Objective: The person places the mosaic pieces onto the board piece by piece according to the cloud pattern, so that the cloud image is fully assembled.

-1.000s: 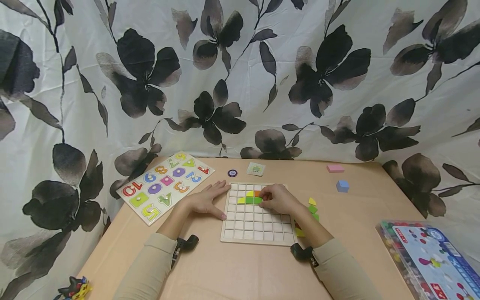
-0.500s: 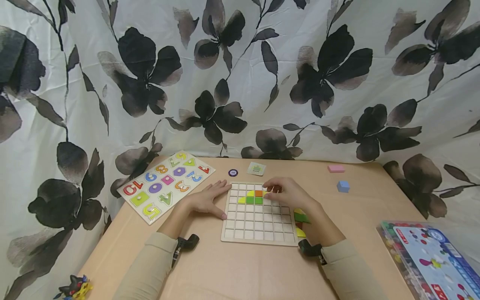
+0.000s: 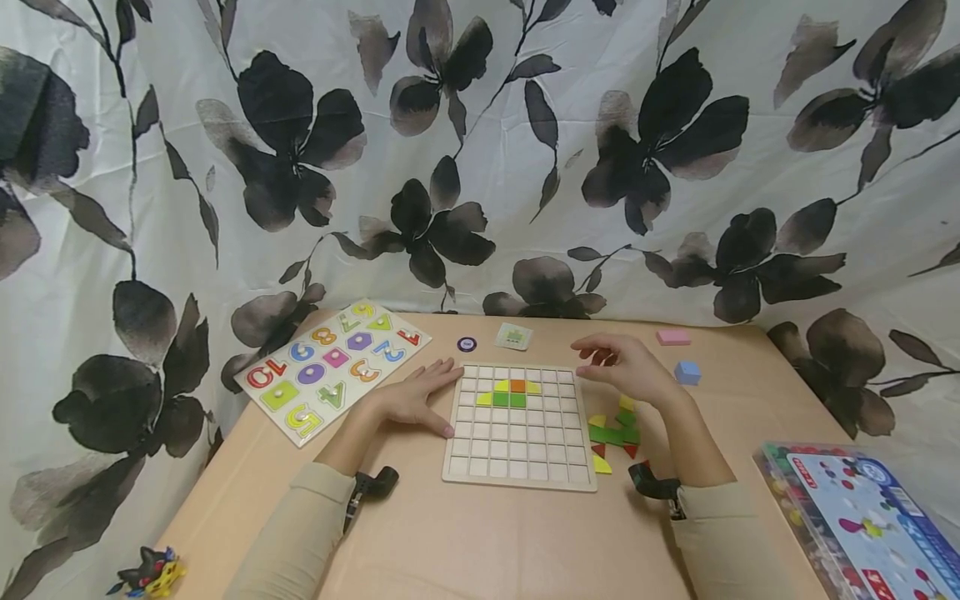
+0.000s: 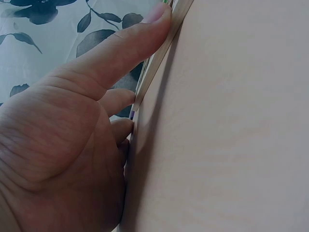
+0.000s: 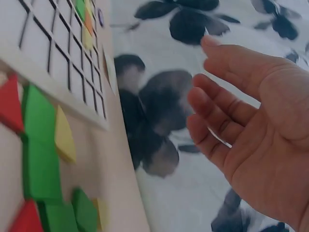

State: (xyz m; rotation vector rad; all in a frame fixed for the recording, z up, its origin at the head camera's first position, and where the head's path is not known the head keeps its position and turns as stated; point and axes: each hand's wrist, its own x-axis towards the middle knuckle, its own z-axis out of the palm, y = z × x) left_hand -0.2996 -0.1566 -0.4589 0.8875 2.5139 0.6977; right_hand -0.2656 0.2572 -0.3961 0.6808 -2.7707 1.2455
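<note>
A white grid board (image 3: 517, 446) lies on the table. In its upper rows sit two green squares (image 3: 508, 400), an orange square (image 3: 517, 386) and yellow pieces, one of them a yellow piece (image 3: 533, 387) right of the orange. My left hand (image 3: 411, 402) rests at the board's left edge, its thumb (image 4: 140, 41) touching the rim, fingers extended. Past the board's upper right corner my right hand (image 3: 626, 367) is raised, its fingers loosely bent and nothing between them. Below it, beside the board, lie loose green pieces (image 5: 41, 164), red triangles (image 5: 12, 104) and yellow pieces (image 5: 65, 135).
A number puzzle board (image 3: 333, 371) lies at the left. Behind the grid are a purple ring-marked disc (image 3: 467, 344) and a small picture card (image 3: 513, 337). A pink block (image 3: 672, 337) and blue cube (image 3: 687, 372) stand right; a boxed set (image 3: 862, 517) lies front right, toy figures (image 3: 150, 573) front left.
My right hand has left the grid and moved right, uncovering a yellow piece beside the orange square and the loose pieces by the board. My left hand stays where it was.
</note>
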